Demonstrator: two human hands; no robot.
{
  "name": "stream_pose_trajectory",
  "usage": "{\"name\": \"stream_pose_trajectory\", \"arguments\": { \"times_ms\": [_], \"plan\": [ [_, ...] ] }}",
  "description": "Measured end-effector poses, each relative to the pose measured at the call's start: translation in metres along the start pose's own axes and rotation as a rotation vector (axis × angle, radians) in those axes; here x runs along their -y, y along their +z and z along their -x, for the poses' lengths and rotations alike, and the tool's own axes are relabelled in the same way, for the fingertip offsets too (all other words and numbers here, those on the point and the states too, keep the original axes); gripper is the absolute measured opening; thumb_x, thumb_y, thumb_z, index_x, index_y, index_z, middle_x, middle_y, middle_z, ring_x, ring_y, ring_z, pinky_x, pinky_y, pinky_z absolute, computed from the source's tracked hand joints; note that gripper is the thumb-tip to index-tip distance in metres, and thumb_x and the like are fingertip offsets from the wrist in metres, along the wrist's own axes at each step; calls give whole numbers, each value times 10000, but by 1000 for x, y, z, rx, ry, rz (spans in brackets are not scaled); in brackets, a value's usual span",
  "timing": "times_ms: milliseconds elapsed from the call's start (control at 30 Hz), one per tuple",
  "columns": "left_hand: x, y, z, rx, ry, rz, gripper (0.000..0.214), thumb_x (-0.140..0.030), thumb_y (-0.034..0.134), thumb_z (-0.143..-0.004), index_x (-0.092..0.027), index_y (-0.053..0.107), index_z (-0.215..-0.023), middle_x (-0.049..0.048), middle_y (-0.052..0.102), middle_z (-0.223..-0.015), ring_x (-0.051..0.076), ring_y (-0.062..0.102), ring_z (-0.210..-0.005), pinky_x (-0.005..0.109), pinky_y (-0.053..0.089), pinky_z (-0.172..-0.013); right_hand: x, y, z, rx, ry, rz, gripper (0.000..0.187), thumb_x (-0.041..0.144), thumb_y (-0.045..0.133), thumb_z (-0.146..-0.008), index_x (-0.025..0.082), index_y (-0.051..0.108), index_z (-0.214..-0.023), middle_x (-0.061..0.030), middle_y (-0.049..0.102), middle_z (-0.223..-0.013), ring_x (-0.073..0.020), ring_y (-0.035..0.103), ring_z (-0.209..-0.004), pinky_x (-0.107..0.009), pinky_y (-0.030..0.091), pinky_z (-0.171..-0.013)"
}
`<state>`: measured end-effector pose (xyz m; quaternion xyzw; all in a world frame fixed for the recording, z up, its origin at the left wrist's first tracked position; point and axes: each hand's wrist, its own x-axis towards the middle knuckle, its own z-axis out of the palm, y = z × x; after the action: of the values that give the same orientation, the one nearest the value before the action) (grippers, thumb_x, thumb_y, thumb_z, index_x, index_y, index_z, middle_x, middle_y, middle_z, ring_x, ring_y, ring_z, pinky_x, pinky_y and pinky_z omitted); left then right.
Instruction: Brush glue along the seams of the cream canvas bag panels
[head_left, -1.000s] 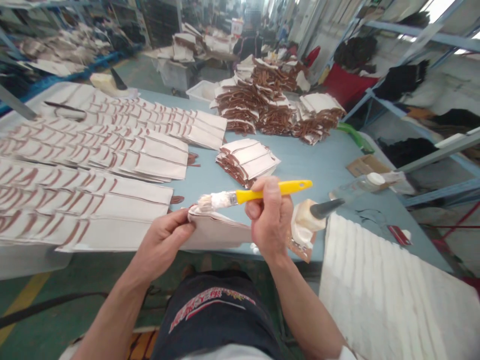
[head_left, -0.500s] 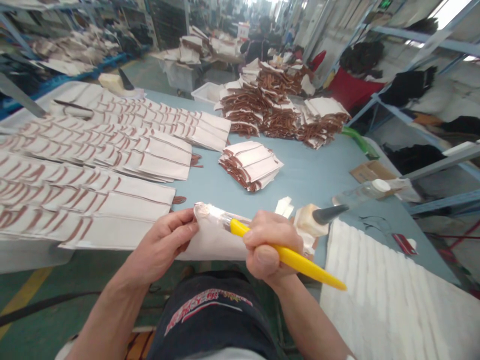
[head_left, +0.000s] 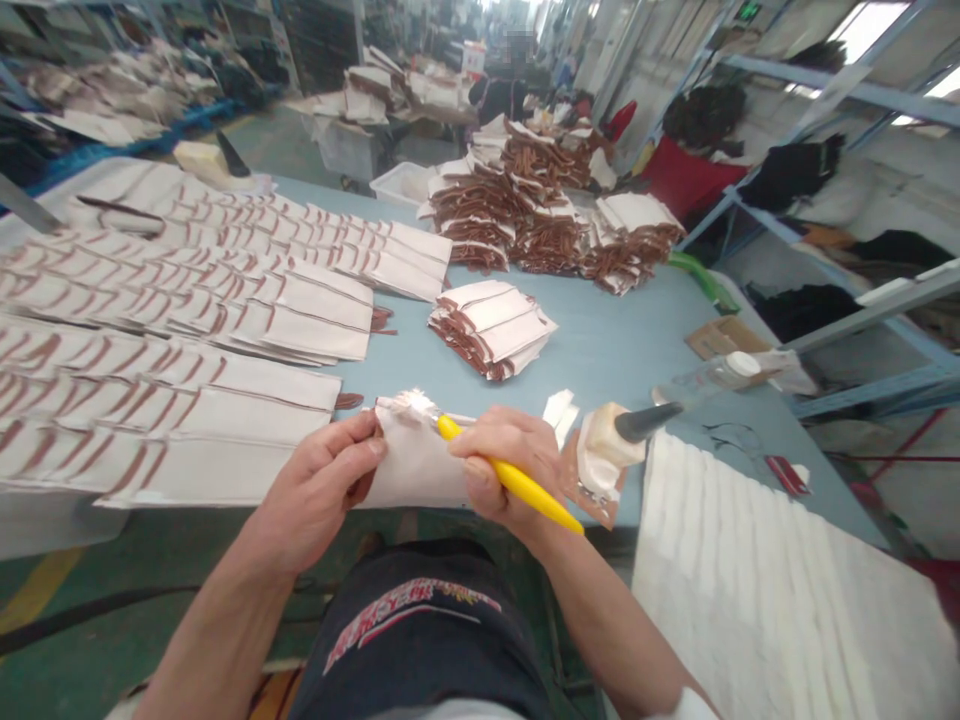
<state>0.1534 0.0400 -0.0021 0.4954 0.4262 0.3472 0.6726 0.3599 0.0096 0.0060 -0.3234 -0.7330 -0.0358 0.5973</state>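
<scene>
My left hand point(head_left: 322, 487) pinches the left edge of a white fabric piece point(head_left: 416, 463) held at the near edge of the light blue table point(head_left: 622, 335). My right hand point(head_left: 510, 462) is wrapped round a yellow-handled brush point(head_left: 514, 478). The brush's white bristles rest on the top corner of the piece, close to my left fingertips. Just right of my right hand stands a glue-caked pot point(head_left: 600, 452) with a dark-handled brush point(head_left: 649, 420) sticking out of it.
Rows of overlapping white pieces with brown trim point(head_left: 172, 340) cover the table's left side. A small stack point(head_left: 491, 325) lies mid-table, with taller piles point(head_left: 540, 205) behind. A white ribbed sheet point(head_left: 757, 590) lies at right, with a plastic bottle point(head_left: 712, 375) and cardboard box point(head_left: 720, 335) beyond. A person stands far back.
The brush swung down from level above the piece until its bristles lay on the top edge, handle pointing toward me. It then slid slightly left. My left hand kept its hold.
</scene>
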Motion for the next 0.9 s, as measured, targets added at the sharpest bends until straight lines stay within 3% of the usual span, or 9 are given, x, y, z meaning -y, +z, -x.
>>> {"name": "stream_pose_trajectory", "arguments": {
  "times_ms": [167,333,533,700,767,900],
  "plan": [
    [-4,3,2,-36,-40,59,250,-379,812,-785,-180,746,-922,-72,484,-559,101,381,-455,221,317,-459,2,-20,3,106,2,57,289,355,418,-1166,246,629,-1000,24,663,-692,-126,576,-528,-259,465,-556],
    [-1,6,2,-59,-38,68,344,-388,804,-791,-163,781,-1050,-28,602,-621,122,465,-484,226,352,-461,16,-25,8,-49,29,53,218,378,480,-1148,257,636,-1056,38,650,-663,-128,575,-497,-266,441,-499],
    [10,10,3,-35,36,-79,391,-476,761,-894,-181,781,-1150,-22,610,-661,139,466,-532,232,362,-485,26,3,8,-6,63,79,197,307,447,-1138,270,608,-1031,39,675,-666,-128,605,-517,-267,492,-541],
    [13,8,5,-96,228,-263,349,-480,811,-841,-191,794,-1034,50,784,-973,179,565,-684,270,492,-645,33,27,7,-45,5,4,161,308,497,-1119,259,598,-1003,49,640,-626,-127,557,-479,-275,446,-503],
    [19,4,6,-159,287,-344,257,-433,749,-886,-204,786,-997,45,794,-953,200,611,-715,292,514,-715,37,27,11,-102,109,-94,206,303,479,-1125,254,601,-966,51,632,-638,-109,545,-479,-250,451,-508],
    [34,-1,12,-228,476,-553,139,-286,634,-931,-233,738,-856,45,772,-861,248,717,-814,323,545,-800,40,12,17,-293,535,-231,314,352,418,-1149,247,592,-911,87,508,-598,-74,441,-411,-185,351,-411]
  ]
}}
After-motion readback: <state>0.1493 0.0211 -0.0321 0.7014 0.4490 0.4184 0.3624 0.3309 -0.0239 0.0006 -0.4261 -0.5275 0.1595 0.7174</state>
